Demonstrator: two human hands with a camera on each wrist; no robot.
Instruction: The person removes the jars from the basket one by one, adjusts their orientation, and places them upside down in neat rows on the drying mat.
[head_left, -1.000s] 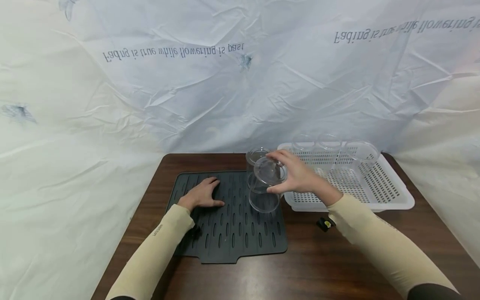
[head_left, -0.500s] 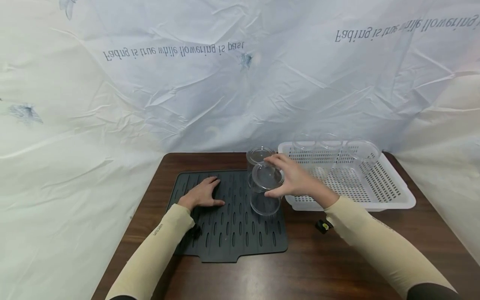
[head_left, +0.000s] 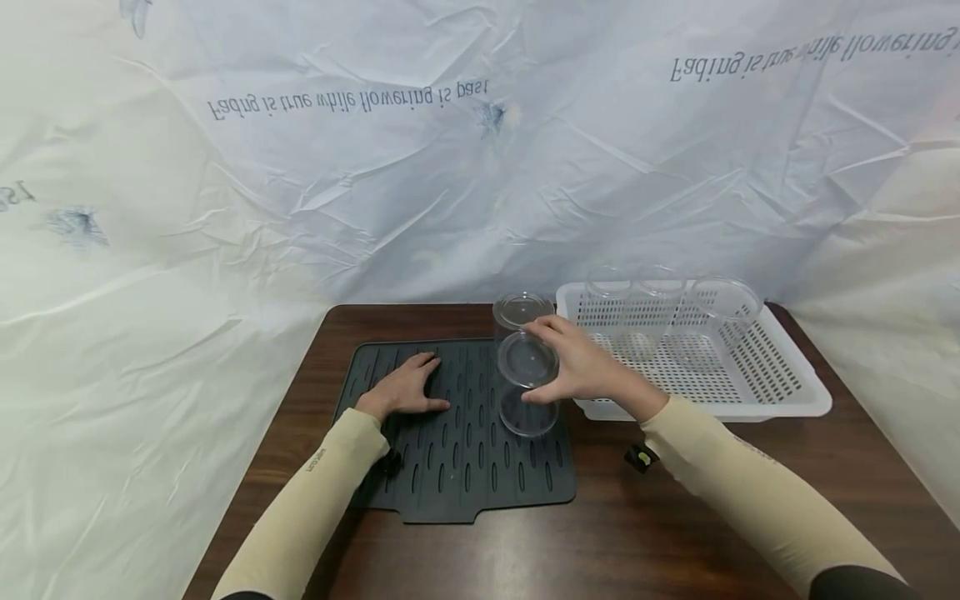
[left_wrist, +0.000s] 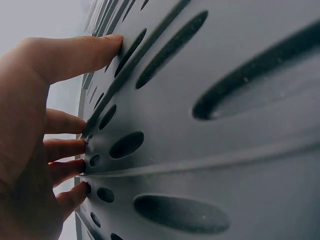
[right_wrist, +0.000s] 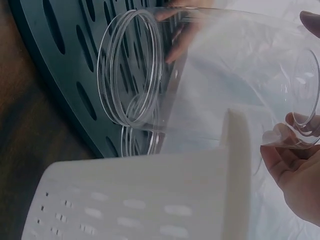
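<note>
Cup [head_left: 527, 379] points mouth-down, long axis upright, gripped by right fingers [head_left: 550, 326], left fingers [left_wrist: 67, 146] relaxed.

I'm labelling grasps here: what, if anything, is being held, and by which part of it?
The right grip holds a clear cup by the sides of its upper end. The left grip rests on the dark mat, holding nothing.

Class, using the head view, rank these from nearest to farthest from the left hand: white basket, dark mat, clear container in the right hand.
1. Dark mat: directly beneath the left hand.
2. Clear container: to the right, gripped by the right hand.
3. White basket: farther right.
</note>
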